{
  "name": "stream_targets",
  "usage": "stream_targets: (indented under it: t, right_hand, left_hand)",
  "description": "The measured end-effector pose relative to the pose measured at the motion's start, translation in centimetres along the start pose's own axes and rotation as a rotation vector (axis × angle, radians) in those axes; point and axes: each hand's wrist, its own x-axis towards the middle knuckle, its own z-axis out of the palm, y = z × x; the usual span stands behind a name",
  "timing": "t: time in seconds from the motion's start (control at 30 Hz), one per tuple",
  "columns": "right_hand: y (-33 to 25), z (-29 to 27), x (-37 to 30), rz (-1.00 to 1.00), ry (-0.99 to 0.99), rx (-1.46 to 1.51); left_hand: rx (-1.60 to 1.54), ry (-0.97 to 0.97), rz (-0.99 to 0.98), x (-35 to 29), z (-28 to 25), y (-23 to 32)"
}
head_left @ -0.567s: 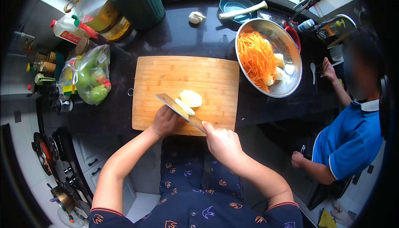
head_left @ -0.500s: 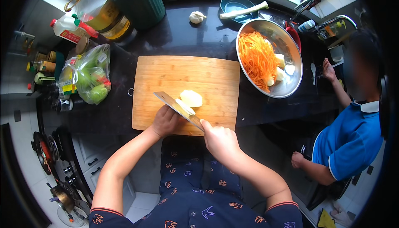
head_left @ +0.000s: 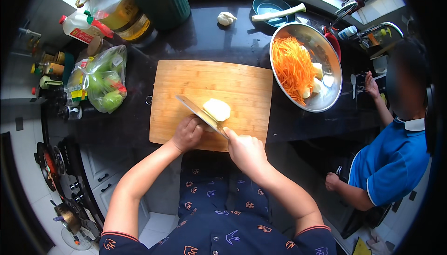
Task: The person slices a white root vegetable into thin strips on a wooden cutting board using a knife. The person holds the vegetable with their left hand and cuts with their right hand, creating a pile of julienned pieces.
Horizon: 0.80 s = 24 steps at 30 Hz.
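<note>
My right hand (head_left: 246, 149) grips a kitchen knife (head_left: 198, 111) by its handle, the blade slanting up to the left over a wooden cutting board (head_left: 174, 80). Against the blade's far side lies a pale peeled potato piece (head_left: 217, 110) with cut slices at its edge. My left hand (head_left: 188, 132) sits close on the near side of the blade, fingers curled on more of the potato, mostly hidden by the hand and knife.
Right of the board stands a steel bowl (head_left: 331, 90) of shredded carrot (head_left: 292, 66) and pale chunks. A garlic bulb (head_left: 226, 18) and a blue dish (head_left: 267, 7) lie behind. Bagged green vegetables (head_left: 106, 80) sit left. A person in blue (head_left: 391, 162) stands at the right.
The knife has shifted slightly, and the slice that lay apart beside the blade now sits closer against the potato piece. Both hands keep nearly the same place. The view has shifted a little.
</note>
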Motion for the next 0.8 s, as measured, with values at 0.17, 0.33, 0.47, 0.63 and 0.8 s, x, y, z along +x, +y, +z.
stream_targets:
  t: [0.17,0.33,0.47,0.63,0.8]
  right_hand:
    - [-1.0,-3.4,-2.8,0.049,-0.070,0.008]
    - [-0.8,-4.5,-4.9,0.123,-0.110,-0.006]
    - [-0.7,-5.0,-6.2,0.079,-0.079,0.022]
    - [-0.9,-5.0,-6.7,0.088,-0.078,0.001]
    - [-1.2,-5.5,-7.0,0.091,-0.084,-0.013]
  left_hand:
    - [0.033,-0.053,-0.008,0.0,-0.5,0.1]
    - [0.107,-0.037,0.020,-0.3,-0.4,0.1]
    - [0.111,-0.100,-0.025,-1.6,0.1,-0.1]
    - [0.105,-0.060,0.009,-1.2,0.0,-0.1]
    - [0.103,-0.051,0.010,-1.0,-0.1,-0.1]
